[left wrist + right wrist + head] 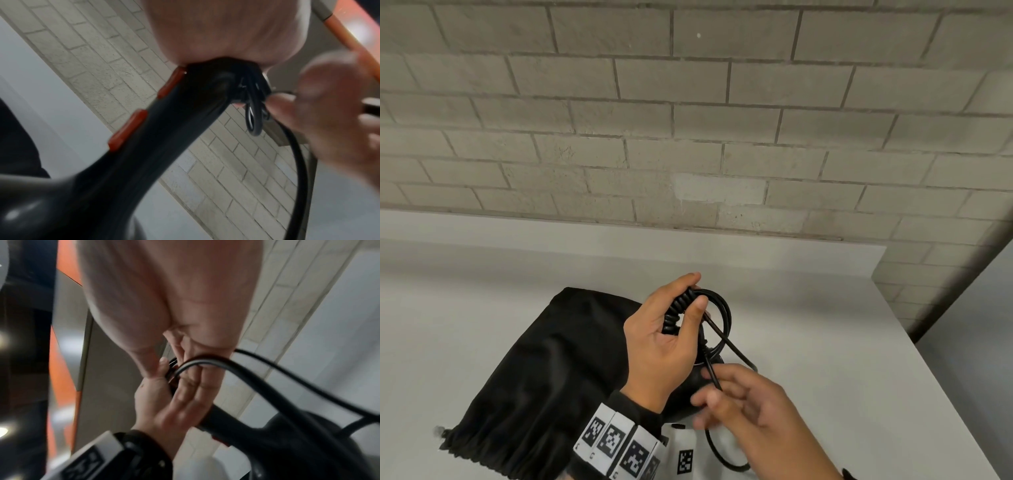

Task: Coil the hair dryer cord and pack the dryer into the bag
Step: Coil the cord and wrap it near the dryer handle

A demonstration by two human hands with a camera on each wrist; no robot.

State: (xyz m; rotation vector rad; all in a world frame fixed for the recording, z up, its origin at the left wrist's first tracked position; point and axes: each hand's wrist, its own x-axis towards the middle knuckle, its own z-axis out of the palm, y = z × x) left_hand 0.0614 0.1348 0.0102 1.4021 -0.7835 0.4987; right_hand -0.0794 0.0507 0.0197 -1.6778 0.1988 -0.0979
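My left hand (695, 291) grips the end of the black hair dryer's handle (164, 129), which has red buttons, and its thumb presses the ribbed cord sleeve (675, 315). A few loops of the black cord (724, 308) hang from that hand. The dryer body (688, 387) sits low between my wrists, mostly hidden. Below and to the right, my right hand (717, 390) pinches a strand of the cord (267, 386); more cord trails down under it. The black drawstring bag (544, 370) lies flat on the table to the left.
The white table (825, 342) stands against a grey brick wall (688, 137), with its right edge close by. Marker bands wrap my left wrist (616, 442).
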